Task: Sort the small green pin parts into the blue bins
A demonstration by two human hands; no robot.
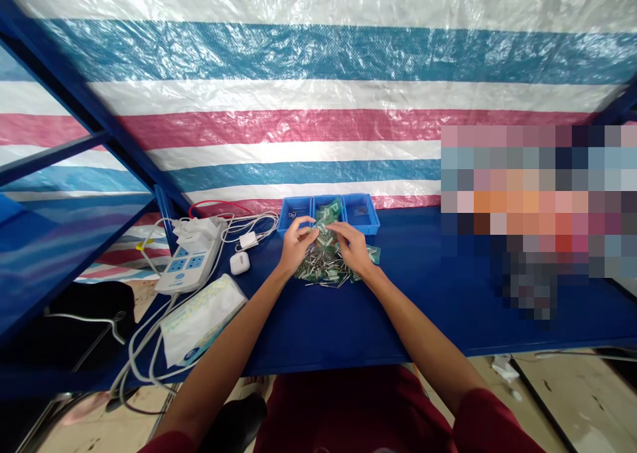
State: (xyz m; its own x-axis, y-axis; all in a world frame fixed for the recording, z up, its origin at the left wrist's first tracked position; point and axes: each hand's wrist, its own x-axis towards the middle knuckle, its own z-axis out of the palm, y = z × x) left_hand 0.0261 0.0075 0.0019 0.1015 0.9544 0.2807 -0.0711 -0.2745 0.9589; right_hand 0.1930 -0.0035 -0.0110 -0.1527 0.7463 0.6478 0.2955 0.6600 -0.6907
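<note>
Both my hands are over the blue table, close together above a heap of small metal pins or screws mixed with green-printed clear bags. My left hand is closed, thumb and fingers pinching at the left side of a small clear plastic bag with green print. From the right, my right hand bends its fingers over the same bag. The fingertips partly hide the grip. Just behind stand three joined blue bins: the left bin has a few metal pieces, the middle bin has green-printed bags, and the right bin has a few small pieces.
To the left lie a white power strip with plugs and cables, a white charger, a white earbud case and a tissue pack. A striped plastic sheet hangs behind the table. The right side is blurred out.
</note>
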